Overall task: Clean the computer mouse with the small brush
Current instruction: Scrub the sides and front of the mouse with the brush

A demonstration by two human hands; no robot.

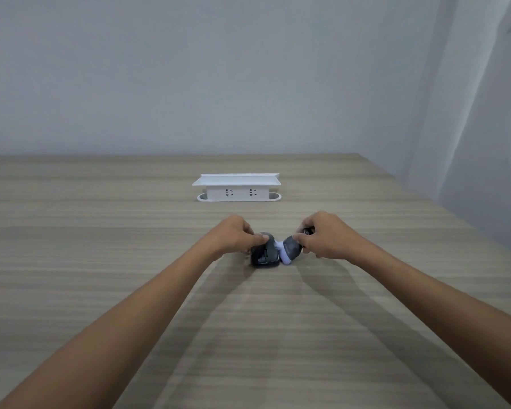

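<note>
A black computer mouse [265, 255] lies on the wooden table, its scroll wheel facing me. My left hand [236, 235] grips its far left side, thumb pressed on top. A small brush [291, 248] with a dark grey head and pale bristles leans against the mouse's right side, the bristles touching it. My right hand [326, 236] is closed around the brush's dark handle, which pokes out above my fingers.
A white socket box [236, 188] with two outlets and a raised lid sits on the wooden table [101, 246] behind the hands. The table's right edge runs diagonally near a pale wall and curtain [469, 128].
</note>
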